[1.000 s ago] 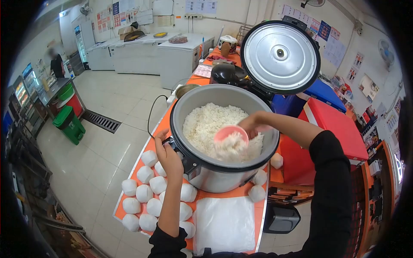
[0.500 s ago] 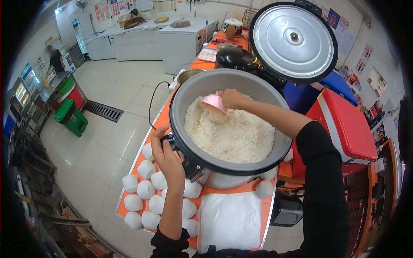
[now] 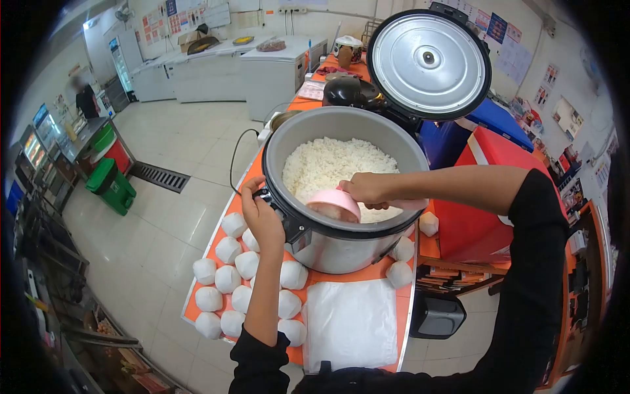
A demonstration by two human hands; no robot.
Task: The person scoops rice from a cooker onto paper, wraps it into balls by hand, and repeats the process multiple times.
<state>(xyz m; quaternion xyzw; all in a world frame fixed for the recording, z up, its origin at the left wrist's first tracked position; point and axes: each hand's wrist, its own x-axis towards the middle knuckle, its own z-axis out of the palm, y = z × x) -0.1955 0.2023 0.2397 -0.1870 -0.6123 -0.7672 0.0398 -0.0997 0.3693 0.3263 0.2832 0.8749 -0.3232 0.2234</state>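
A large rice cooker [image 3: 341, 253] full of white rice [image 3: 341, 161] stands on the orange table, its round lid [image 3: 428, 58] raised behind it. My right hand [image 3: 371, 190] is closed on the handle of a pink scoop [image 3: 336, 203], which is inside the pot near its front wall with some rice in it. At the cooker's left side, my left hand [image 3: 264, 217] is closed around the black side handle. White rounded pieces [image 3: 228, 279] lie in rows to the left. Clear plastic bags [image 3: 351, 325] lie flat in front of the cooker.
A red cooler box [image 3: 466, 217] and a blue one [image 3: 502, 128] stand at the right. Behind the cooker are a black appliance [image 3: 351, 92] and white freezers [image 3: 275, 79]. A person [image 3: 85, 98] stands far left, near a green bin [image 3: 111, 186].
My right hand has brought the pink scoop from the back of the rice toward the pot's front edge. The view has shifted slightly. My left hand remains at the handle.
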